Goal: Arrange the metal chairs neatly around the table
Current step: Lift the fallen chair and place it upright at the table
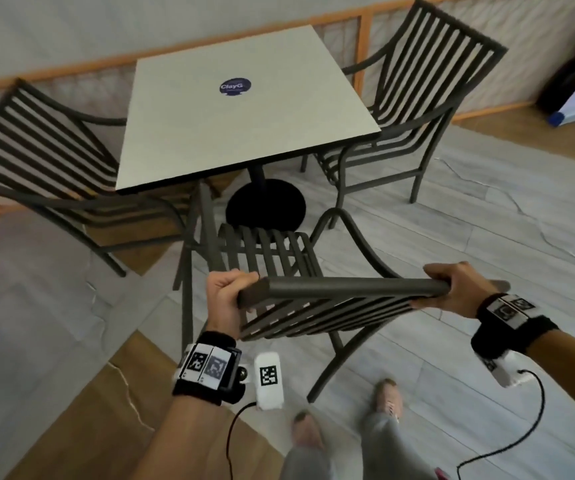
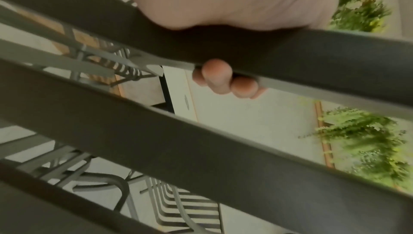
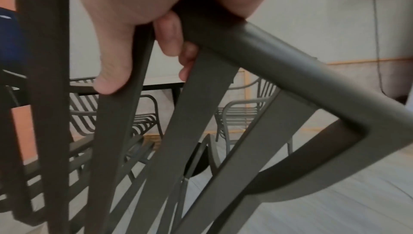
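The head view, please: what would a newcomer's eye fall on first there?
Most striking is the dark slatted metal chair in the foreground, gripped at each end of its top rail by the left hand and the right hand, its seat facing the table. Behind it stands the pale square table with a round blue sticker near its middle. Two matching chairs flank the table, the left chair and the right chair.

Both bare forearms reaching forward and down, each wrist wrapped in a black band with tracking markers. Left hand (image 1: 228,295) curled around the left end of a chair's top rail (image 1: 348,285), fingers (image 2: 220,77) hooked beneath. Right hand (image 1: 452,289) gripping the rail's right end, thumb underneath.
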`<state>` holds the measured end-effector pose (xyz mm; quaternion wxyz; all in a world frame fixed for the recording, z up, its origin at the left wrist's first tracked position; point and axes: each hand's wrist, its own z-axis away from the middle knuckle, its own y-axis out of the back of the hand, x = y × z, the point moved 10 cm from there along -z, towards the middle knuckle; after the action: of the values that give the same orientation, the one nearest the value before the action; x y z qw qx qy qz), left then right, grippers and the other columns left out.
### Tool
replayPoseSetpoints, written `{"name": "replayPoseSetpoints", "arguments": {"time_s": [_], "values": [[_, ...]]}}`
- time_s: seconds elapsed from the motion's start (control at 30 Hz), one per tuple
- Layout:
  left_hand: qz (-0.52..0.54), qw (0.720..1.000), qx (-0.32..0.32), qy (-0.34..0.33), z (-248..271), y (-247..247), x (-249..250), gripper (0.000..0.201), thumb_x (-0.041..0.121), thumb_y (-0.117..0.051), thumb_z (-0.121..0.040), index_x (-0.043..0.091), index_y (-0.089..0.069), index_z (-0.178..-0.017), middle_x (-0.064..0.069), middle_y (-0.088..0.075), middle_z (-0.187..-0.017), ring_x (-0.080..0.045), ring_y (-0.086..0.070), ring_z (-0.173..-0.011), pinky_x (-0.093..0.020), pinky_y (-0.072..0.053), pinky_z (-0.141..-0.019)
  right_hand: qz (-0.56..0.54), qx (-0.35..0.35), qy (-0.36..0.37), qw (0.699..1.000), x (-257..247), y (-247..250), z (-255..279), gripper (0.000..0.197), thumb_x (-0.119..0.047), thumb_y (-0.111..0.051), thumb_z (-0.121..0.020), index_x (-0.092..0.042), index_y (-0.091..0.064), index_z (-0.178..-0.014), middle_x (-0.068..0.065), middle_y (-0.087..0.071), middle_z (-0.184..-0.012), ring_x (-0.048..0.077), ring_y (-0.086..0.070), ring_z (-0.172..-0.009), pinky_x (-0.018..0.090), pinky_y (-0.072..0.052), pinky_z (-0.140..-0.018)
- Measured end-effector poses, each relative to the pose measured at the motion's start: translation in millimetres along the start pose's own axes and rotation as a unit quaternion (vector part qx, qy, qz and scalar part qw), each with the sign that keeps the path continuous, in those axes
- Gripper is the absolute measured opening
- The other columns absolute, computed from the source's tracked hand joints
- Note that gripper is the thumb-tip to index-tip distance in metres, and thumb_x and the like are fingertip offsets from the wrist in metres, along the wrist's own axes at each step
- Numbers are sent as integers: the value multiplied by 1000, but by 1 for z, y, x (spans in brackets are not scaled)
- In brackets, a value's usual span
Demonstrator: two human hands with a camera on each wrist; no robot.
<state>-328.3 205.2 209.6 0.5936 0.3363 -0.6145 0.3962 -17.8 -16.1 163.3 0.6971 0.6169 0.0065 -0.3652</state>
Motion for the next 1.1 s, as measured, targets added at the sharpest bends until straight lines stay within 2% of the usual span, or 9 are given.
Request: {"name": "replayPoseSetpoints", "arguments": {"time_s": [0.07,0.2,0.3,0.43,0.53,0.67,0.83,0.97,1.1], "values": [[16,1000,4,13,-3,24,-12,20,28,-64,-58,14,-67,-44,-5,-49,-44,-22,-43,-51,-33,-40,-66,22,8,5,1000,-25,10,2,36,-32,-87,-61,-11,-65,-80,5,-68,-68,27,-64,-67,34,-50,-64],[-3,999,-20,46,-2,63,-28,31,24,-60,-68,-4,-62,-56,-9,-52,-54,-15,-46,-52,-26,-41,-56,70,27,42,996,-82,12,-4,33,-36,-83,-66,-16,-66,-86,4,-71,-73,25,-65,-71,28,-43,-65],[-66,989,23,128,-5,112,-56,24,10,-54,-89,4,-56,-66,-7,-54,-64,-11,-52,-58,-25,-44,-61,127,19,60,990,-115,-3,-16,32,-46,-76,-70,-23,-55,-76,-2,-60,-60,22,-60,-62,26,-37,-59],[-64,983,-7,172,-8,147,-89,46,30,-44,-98,4,-53,-60,2,-60,-56,-10,-59,-60,-37,-41,-80,165,19,90,982,-147,-17,-27,40,-48,-74,-71,-25,-41,-67,-8,-38,-46,19,-46,-49,25,-33,-56],[-20,989,38,143,0,163,-90,50,28,-39,-100,7,-52,-57,5,-59,-54,-10,-62,-70,-28,-43,-91,196,22,112,974,-163,-27,-23,40,-45,-72,-74,-25,-38,-66,-8,-32,-43,15,-38,-42,21,-22,-48],[76,976,66,191,24,181,-130,50,33,-41,-98,18,-68,-58,6,-61,-52,-3,-62,-56,-27,-41,-88,215,3,119,969,-172,-60,-5,24,-29,-74,-72,-22,-51,-72,-6,-43,-49,22,-44,-47,23,-25,-49],[-30,975,46,214,41,194,-176,49,39,-24,-100,-2,-50,-104,4,-56,-46,-3,-59,-54,-11,-49,-68,239,4,107,965,-161,-93,4,38,-14,-87,-44,-18,-53,-61,2,-52,-38,26,-51,-31,16,-19,-42],[-94,973,-11,210,41,193,-199,57,62,-34,-87,10,-57,-95,5,-60,-50,-7,-58,-59,-23,-43,-80,258,23,109,960,-162,-100,2,36,-14,-88,-44,-21,-60,-66,2,-54,-38,24,-53,-33,15,-18,-42],[-208,949,-117,205,45,191,-225,58,34,-19,-101,31,-66,-66,13,-65,-58,-25,-53,-88,-41,-29,-106,242,2,86,966,-148,-120,14,37,-20,-80,-65,-24,-64,-98,7,-69,-67,31,-65,-62,29,-32,-53]]}}
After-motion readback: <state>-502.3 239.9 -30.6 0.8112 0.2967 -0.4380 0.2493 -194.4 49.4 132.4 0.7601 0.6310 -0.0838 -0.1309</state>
